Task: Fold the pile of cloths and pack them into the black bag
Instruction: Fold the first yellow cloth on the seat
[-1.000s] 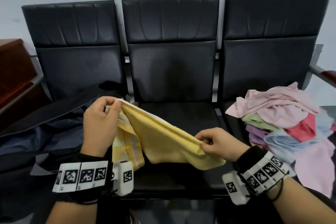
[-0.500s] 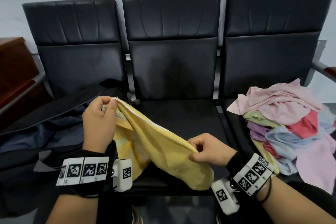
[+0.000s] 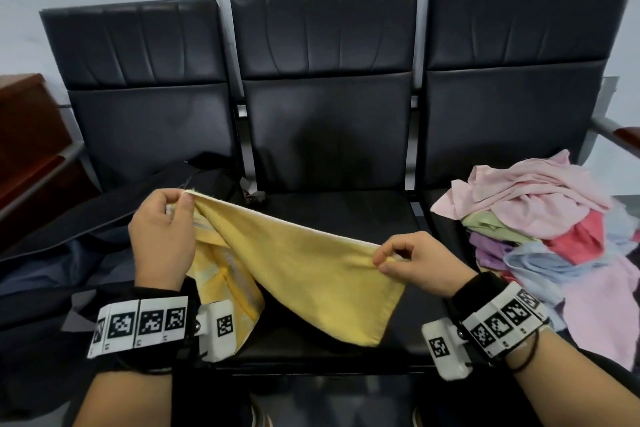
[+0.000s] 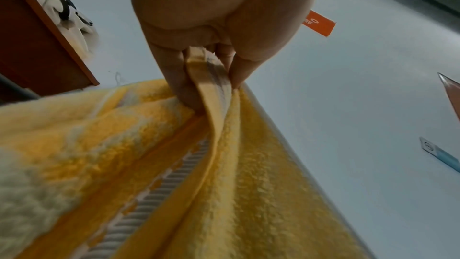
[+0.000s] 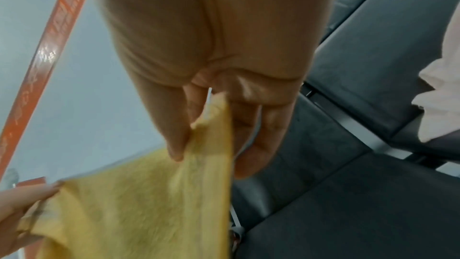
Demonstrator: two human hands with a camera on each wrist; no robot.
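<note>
Yellow cloth (image 3: 304, 274) hangs stretched in the air between both hands, above the middle seat (image 3: 346, 215) of a row of black chairs. Left hand (image 3: 161, 243) pinches one top corner, thumb against fingers; the wrist view shows several layers bunched in that pinch, striped border included. Right hand (image 3: 420, 269) pinches the other end of the same top edge between thumb and forefinger, lower than the left, so the edge slopes down toward it. Holding by the top edge looks meant to let the fabric drop flat and line up for a fold; left half is already doubled, right half a single sheet.

Black bag (image 3: 86, 246) lies slumped beside the left hand, mouth open toward it; contents cannot be made out. Pile of cloths (image 3: 540, 218) sits beyond the right hand, pink, green, purple, blue, red, all unfolded. Judged early in the task
</note>
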